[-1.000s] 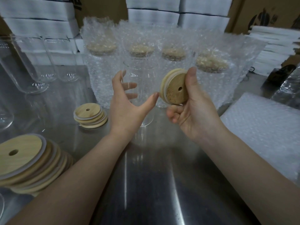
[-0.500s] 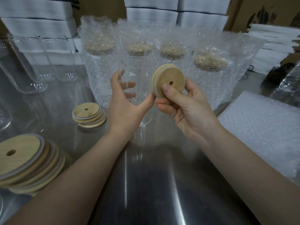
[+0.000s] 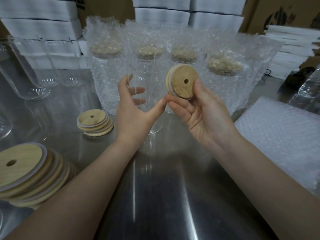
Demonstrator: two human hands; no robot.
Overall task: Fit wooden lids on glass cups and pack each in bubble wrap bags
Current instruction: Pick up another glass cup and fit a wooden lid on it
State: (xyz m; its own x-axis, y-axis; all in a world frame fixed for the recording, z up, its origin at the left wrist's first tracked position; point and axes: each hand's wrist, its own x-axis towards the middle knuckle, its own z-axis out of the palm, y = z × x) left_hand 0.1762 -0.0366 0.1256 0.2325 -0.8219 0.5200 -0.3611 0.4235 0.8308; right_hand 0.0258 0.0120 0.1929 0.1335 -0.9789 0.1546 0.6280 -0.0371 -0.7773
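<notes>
A clear glass cup [image 3: 149, 73] stands upright on the steel table [image 3: 164, 196], its mouth uncovered. My left hand [image 3: 133, 111] grips it from the left; the fingers show through the glass and the thumb lies across its front. My right hand [image 3: 202, 111] pinches a round wooden lid [image 3: 183, 84] between thumb and fingertips, just right of the cup's rim. The lid is tilted with its wooden face and centre hole toward me, a white seal ring showing along its left edge.
Two stacks of wooden lids lie at the left, a big stack [image 3: 24, 172] and a small stack [image 3: 94, 122]. Bare glasses [image 3: 29, 73] stand far left. Bubble-wrapped lidded cups [image 3: 223, 78] line the back. Flat bubble wrap bags [image 3: 280, 135] lie right. White boxes [image 3: 39, 26] are stacked behind.
My right hand has turned the lid in its fingers, so the holed wooden face now points at me with the thumb on its right edge. The left hand stays on the cup.
</notes>
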